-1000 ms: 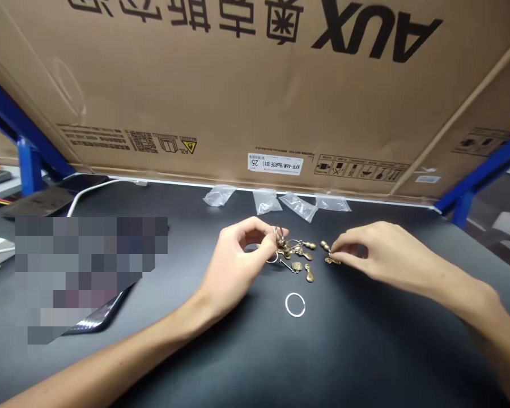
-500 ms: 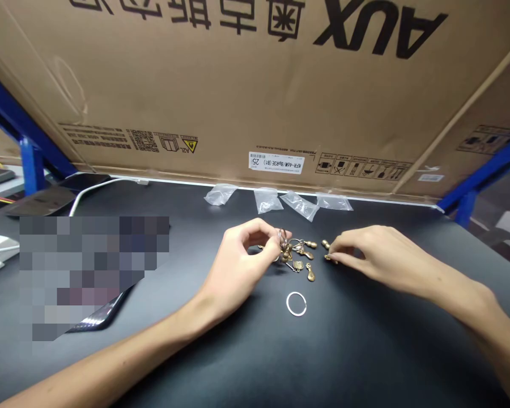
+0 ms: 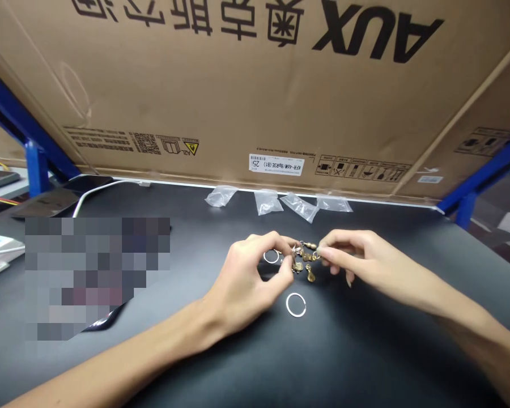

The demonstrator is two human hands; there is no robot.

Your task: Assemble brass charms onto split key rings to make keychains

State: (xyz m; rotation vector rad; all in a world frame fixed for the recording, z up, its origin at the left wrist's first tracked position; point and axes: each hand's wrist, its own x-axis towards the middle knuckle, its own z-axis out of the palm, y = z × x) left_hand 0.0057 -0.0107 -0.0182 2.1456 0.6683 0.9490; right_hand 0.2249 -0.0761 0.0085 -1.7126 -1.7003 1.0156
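- The right hand (image 3: 365,258) pinches a small gold-coloured metal charm (image 3: 307,257) by its ring end, between thumb and forefinger; its other fingers curl loosely beneath.
- The left hand (image 3: 246,275) holds a shiny silver-coloured metal ring cluster (image 3: 296,249) at its thumb and fingertips; the exact contact is partly hidden.
- A second ago the right hand was off to the right, over pieces lying on the surface. It has now come across with its charm, so both sets of fingertips are close together and the two held items are near enough to be worked against each other. Whether they are joined cannot be told.
- Around the fingertips lie a gold-coloured gourd-shaped metal piece (image 3: 310,246), a squarish dull-gold metal piece (image 3: 298,267) and a loose gold-coloured drop-shaped metal piece (image 3: 310,275).
- A thin round silver-coloured ring (image 3: 271,256) shows beside the left hand; a flat silver-coloured metal ring (image 3: 287,305) lies nearer the wearer, untouched and unmoved.
- Farther out, four crumpled clear plastic bags (image 3: 268,202) rest on the black tabletop (image 3: 365,351), before a large brown cardboard box (image 3: 221,96).
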